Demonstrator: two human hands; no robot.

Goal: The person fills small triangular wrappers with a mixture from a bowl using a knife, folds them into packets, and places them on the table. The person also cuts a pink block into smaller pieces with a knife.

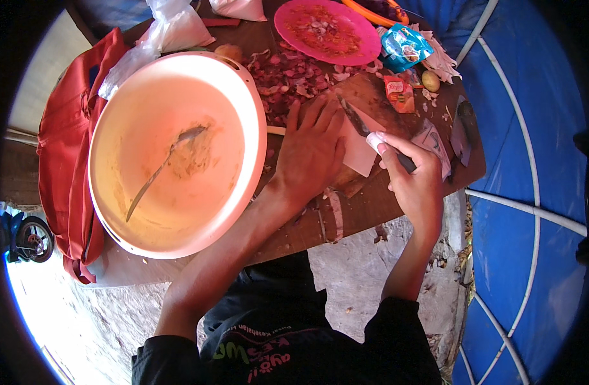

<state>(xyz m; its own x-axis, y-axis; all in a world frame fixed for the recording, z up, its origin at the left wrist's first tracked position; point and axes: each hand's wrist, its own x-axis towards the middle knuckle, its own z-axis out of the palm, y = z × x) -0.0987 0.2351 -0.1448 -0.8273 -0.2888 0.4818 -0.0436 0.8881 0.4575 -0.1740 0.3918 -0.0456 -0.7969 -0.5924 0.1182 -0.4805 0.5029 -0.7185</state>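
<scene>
My right hand grips a knife by its dark handle, which has something white wrapped near the blade. The blade points away and to the left, over a flat white piece whose kind I cannot make out. Palm down, my left hand rests with fingers stretched out over the left side of that piece. Beneath is a worn wooden cutting board, partly covered by my left hand. Reddish onion peels lie scattered just beyond my left fingers.
A big pale basin with a spoon in it stands left of my left arm. At the back are a pink plate of chopped reddish food, a blue packet, a red sachet and plastic bags. A red bag sits far left.
</scene>
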